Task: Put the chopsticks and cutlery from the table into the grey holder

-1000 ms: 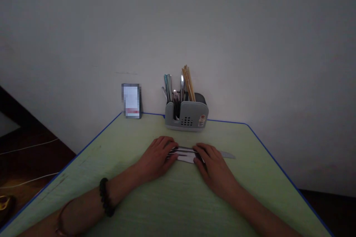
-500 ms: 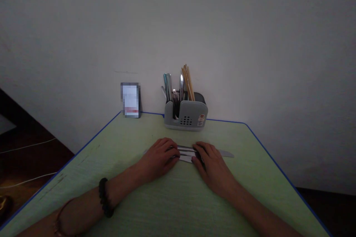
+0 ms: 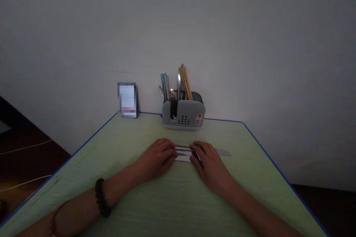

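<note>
Several flat silvery pieces of cutlery lie side by side across the green table, between my hands. A table knife's rounded blade sticks out to the right, past my right hand. My left hand is closed around the left part of the bundle, its thumb on the near side. The right part is gripped by my right hand, fingers on the far side and thumb on the near side. My fingers cover the ends, so the kind of the other pieces is hidden.
Behind the hands a grey cutlery holder stands against the wall, with chopsticks and metal utensils upright in it. A phone with a lit screen leans at the back left. Blue edging runs round the green table.
The whole view has shifted slightly, so everything sits a little further left. Both hands keep their hold on the cutlery, with hardly any movement.
</note>
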Available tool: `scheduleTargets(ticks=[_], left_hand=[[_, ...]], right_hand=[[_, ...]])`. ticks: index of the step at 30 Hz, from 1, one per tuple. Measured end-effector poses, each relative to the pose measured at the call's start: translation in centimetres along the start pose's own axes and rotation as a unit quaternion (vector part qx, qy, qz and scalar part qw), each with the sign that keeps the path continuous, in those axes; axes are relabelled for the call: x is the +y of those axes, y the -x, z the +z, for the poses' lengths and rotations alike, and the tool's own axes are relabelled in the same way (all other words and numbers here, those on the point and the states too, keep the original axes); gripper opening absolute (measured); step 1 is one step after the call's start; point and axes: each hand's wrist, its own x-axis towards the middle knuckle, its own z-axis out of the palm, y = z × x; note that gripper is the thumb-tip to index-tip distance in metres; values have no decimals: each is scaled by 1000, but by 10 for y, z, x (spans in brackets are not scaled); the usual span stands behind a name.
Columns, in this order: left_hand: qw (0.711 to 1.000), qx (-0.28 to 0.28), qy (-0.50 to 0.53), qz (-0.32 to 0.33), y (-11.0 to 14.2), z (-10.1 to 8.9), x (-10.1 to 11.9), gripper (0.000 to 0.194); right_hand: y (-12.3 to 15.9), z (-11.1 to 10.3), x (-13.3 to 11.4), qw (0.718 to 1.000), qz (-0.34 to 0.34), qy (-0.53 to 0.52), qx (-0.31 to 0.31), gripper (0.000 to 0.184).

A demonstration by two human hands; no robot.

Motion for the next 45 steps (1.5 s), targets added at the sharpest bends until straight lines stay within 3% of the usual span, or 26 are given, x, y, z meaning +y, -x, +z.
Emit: scheduleTargets(ticks=[29,36,40,45], left_hand=[[999,-39,3,-14,0,-3,2,10],[999,-39,1,-12,0,-3,3,11],[999,-13,-10,-34,1,-1,2,22],[998,-17,-33,-59,2,2,-1,25]], right_hand=[[-3,-3,-5,998,-14,-56,-3,14],[-2,-2,-6,999,4,-48,-18,31],[-1,0,-5,999,13,-44,-24,40],[-1,1,-4,999,28,-32,-32,34]])
